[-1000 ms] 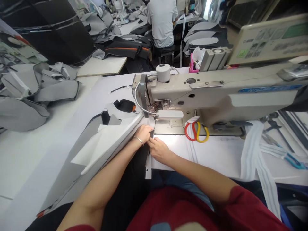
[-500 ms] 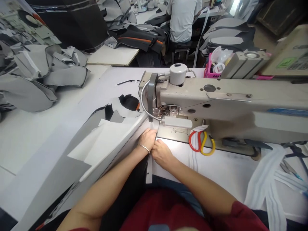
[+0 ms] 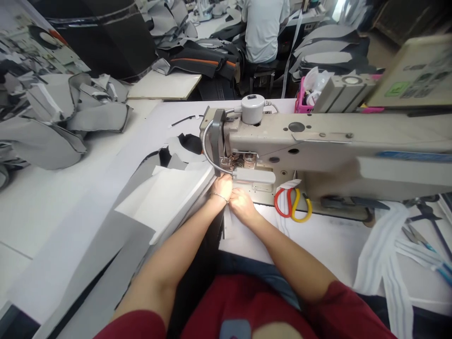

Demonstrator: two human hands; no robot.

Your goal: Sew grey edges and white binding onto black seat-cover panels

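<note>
A beige sewing machine [image 3: 268,132] stands in front of me, its lamp [image 3: 253,176] lighting the spot by the needle area. My left hand [image 3: 221,187] lies close to the presser foot, fingers curled down on the edge of a large grey and black fabric panel [image 3: 106,254]. Beside it, almost touching, my right hand [image 3: 242,203] is closed in a pinch at the same edge. A narrow white strip [image 3: 227,225] hangs toward me from below my hands. The fingertips and the needle are mostly hidden.
Scissors with red and yellow handles [image 3: 293,205] lie right of my hands on the machine bed. White striped bands [image 3: 381,254] and blue-handled scissors [image 3: 420,240] are farther right. Grey fabric pieces [image 3: 52,127] are heaped left. A co-worker [image 3: 263,30] sits beyond the table.
Both hands have moved forward toward the needle, carrying the panel's edge with them. The white sheets on the panel shift along. The camera view has turned slightly right.
</note>
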